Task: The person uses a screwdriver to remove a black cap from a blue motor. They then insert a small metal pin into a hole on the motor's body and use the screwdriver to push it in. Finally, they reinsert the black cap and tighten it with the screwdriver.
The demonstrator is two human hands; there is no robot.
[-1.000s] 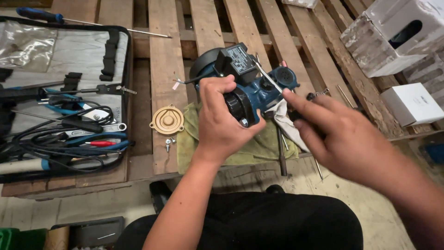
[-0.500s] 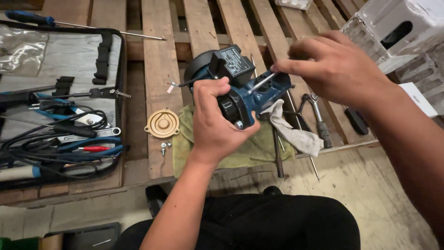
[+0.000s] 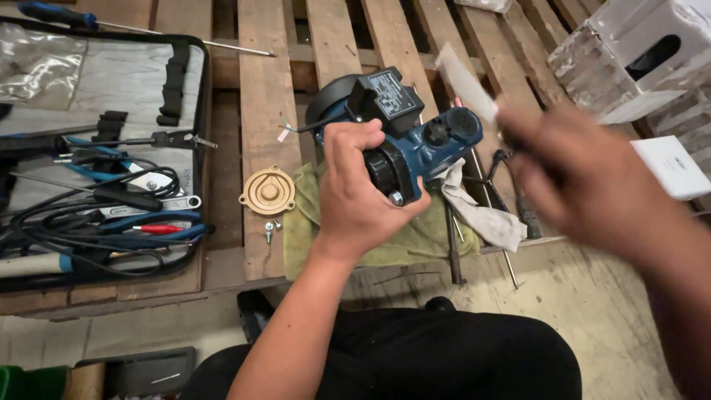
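Here, left hand (image 3: 355, 200) grips the blue pump (image 3: 415, 141); open tool case (image 3: 159, 74) holds pliers (image 3: 96, 155).

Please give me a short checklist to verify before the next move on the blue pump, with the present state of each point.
1. Left hand grips the blue pump: ok.
2. Pump rests over the green cloth: ok.
3. Right hand steady: not ok, it is blurred.
4. What the right hand holds, a pale strip: cannot tell.
5. Brass cover and screws lie on the pallet plank: ok.
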